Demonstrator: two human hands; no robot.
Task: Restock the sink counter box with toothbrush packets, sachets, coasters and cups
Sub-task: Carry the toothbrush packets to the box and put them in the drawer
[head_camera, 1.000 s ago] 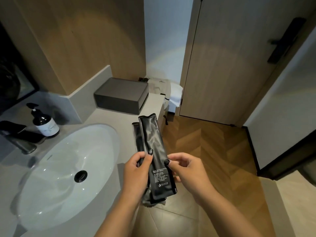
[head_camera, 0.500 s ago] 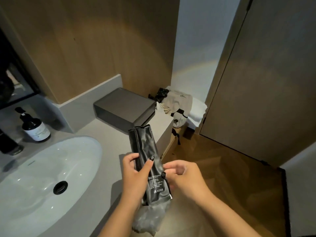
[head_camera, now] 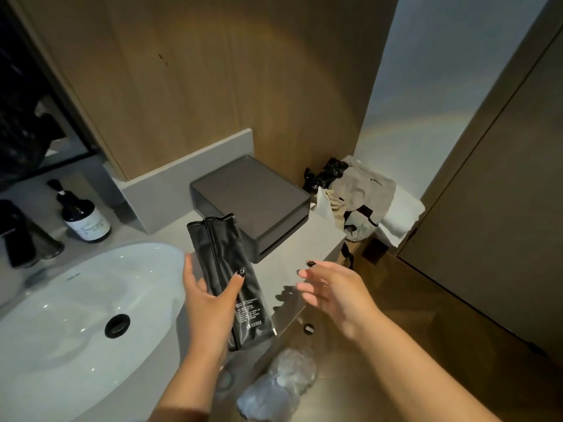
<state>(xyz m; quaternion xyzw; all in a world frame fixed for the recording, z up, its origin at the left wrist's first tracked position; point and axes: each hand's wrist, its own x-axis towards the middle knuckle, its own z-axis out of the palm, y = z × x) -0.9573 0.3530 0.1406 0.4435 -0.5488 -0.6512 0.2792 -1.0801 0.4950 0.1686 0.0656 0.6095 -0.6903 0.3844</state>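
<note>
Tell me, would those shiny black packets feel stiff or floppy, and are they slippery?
Probably fairly stiff: the black packets stand upright above the left hand without drooping. Likely light, since thumb and fingers alone hold them. The glossy film looks somewhat slippery.

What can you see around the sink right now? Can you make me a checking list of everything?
Surface: grey counter with a white sink.
Job's things: black packets held upright; dark grey box by the wall, closed.
Clutter: crumpled clear plastic below the counter edge; soap bottle; pile of bags and cloth.
Hands: left hand grips the packets, fingers behind them; right hand open, holding nothing.
Cables: nothing seen.
Surroundings: wood wall, door, herringbone floor.
</note>
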